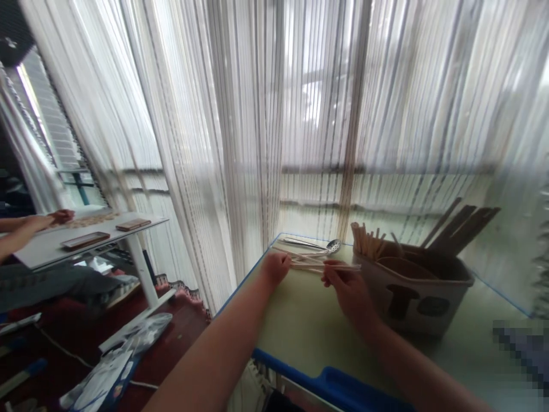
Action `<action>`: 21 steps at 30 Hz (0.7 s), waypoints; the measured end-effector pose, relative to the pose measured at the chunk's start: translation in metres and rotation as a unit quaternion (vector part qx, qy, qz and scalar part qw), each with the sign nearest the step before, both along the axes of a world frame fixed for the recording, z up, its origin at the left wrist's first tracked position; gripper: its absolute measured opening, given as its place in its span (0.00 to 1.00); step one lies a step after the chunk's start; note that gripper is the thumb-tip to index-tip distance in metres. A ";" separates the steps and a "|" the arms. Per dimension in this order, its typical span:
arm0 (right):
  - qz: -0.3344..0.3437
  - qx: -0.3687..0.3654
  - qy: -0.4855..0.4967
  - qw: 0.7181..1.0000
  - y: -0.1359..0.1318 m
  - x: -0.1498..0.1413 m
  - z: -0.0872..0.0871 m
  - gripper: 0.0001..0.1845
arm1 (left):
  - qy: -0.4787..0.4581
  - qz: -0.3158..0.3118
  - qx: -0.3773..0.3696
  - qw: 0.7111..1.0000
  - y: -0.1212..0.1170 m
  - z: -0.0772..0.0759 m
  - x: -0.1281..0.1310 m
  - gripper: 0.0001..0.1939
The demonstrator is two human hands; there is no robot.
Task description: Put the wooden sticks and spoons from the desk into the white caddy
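Observation:
Over the far part of the greenish table (295, 309), several thin pale chopsticks (307, 266) stretch between my two hands. My left hand (277, 268) is closed around their left ends. Further right, my right hand (343, 278) pinches the chopsticks, and their tips stick out past its fingers. Other pale sticks lie crossed just behind, partly hidden by my hands. Beyond them rests a metal slotted spoon (333, 246). Close by my right hand stands a pale bin (418, 294) with dark prints, holding a bundle of light sticks (366, 241) and long flat wooden pieces (461, 229).
Blue edging (326, 380) runs along the table's near side. Sheer striped curtains (240, 143) hang behind it. At the left, another person's hands (55, 217) are over a white table (43, 246) with small pieces and trays. Plastic bags (141, 337) lie on the red floor.

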State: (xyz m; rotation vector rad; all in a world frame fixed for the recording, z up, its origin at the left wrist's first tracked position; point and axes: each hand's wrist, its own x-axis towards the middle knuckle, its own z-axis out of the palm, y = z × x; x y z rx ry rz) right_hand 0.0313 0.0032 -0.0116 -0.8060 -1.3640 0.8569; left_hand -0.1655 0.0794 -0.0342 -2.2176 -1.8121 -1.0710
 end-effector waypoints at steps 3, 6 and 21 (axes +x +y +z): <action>0.015 0.003 -0.039 0.999 0.001 0.004 -0.001 0.20 | 0.016 0.020 0.018 1.000 -0.005 0.003 0.004 0.22; -0.003 0.041 -0.081 0.996 -0.009 0.008 0.002 0.18 | 0.030 0.044 0.018 0.998 -0.012 0.006 0.007 0.23; -0.340 0.251 -0.212 0.882 -0.127 0.125 0.133 0.14 | -0.025 0.042 0.096 0.994 -0.031 0.014 0.031 0.11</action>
